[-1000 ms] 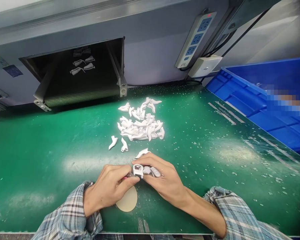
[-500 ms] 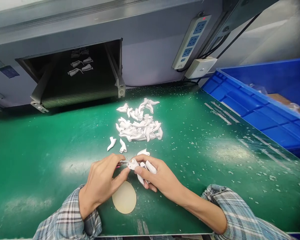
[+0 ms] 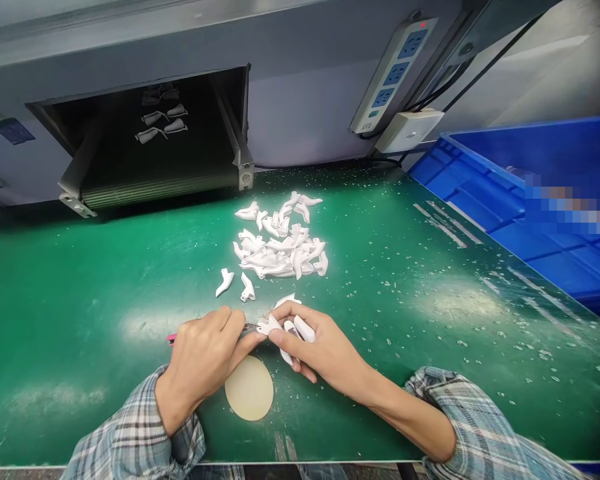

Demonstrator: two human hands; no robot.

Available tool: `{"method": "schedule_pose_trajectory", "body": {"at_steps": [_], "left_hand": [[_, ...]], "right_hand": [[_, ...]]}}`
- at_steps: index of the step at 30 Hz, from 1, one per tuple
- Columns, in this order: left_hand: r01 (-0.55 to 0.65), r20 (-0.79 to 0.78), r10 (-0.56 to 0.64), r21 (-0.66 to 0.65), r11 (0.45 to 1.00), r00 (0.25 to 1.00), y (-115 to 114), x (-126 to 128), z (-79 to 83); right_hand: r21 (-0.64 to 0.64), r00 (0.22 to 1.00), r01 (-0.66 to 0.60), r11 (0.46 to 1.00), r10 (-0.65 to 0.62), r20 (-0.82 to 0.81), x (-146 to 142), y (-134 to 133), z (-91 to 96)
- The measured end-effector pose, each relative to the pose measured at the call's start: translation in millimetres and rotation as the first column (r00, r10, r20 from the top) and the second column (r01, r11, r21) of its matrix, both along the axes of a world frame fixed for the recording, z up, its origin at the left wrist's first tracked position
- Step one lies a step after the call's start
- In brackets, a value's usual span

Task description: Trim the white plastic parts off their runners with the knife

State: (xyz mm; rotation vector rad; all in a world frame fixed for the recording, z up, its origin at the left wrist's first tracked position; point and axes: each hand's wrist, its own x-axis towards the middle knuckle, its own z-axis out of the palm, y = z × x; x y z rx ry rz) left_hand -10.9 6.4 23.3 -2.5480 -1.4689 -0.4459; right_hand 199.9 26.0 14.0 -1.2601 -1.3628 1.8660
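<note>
My left hand (image 3: 203,357) is closed around a thin tool with a pink end (image 3: 171,339). The tool's narrow metal tip (image 3: 251,327) meets the end of a white curved plastic piece (image 3: 269,325); its exact kind is hidden by my fingers. My right hand (image 3: 325,347) is closed on that piece, with several more white pieces (image 3: 305,329) gathered in the palm. Just past my right fingers, another white piece (image 3: 286,299) is partly hidden. Farther off lies a pile of white curved pieces (image 3: 280,257), with two loose ones (image 3: 225,283) at its near left.
Under my wrists lies a round cream disc (image 3: 249,390) on the green table (image 3: 105,280). Tiny white rings are scattered to the right. A conveyor (image 3: 165,160) carrying white pieces opens at the back left. A blue bin (image 3: 495,200) and a power strip (image 3: 395,73) flank the right.
My left hand has turned and its fingers have curled tighter, so the tool's pink end now shows left of the hand. My right hand keeps its hold; the view shifts slightly.
</note>
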Motion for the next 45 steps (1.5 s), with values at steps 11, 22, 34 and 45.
{"method": "schedule_pose_trajectory", "body": {"at_steps": [11,22,34,45], "left_hand": [[0.010,-0.013,-0.010,0.009,1.000,1.000,-1.9,-0.1,0.7],[-0.168,0.242,0.242,-0.292,0.942,0.940,18.2,-22.1,-13.5],[-0.260,0.159,0.333,-0.359,0.896,0.930,40.6,-34.6,-33.2],[0.100,0.172,-0.130,0.170,0.980,0.977,-3.6,9.3,-19.1]], "right_hand": [[0.008,0.999,0.038,0.999,-0.037,-0.004,-1.4,-2.5,1.7],[-0.202,0.893,-0.011,0.979,-0.081,-0.443,-0.3,4.8,-3.7],[-0.260,0.885,0.080,0.962,-0.188,-0.425,-0.4,3.2,-5.1],[-0.077,0.912,0.229,0.970,-0.242,-0.330,-15.0,-2.1,-11.9]]}}
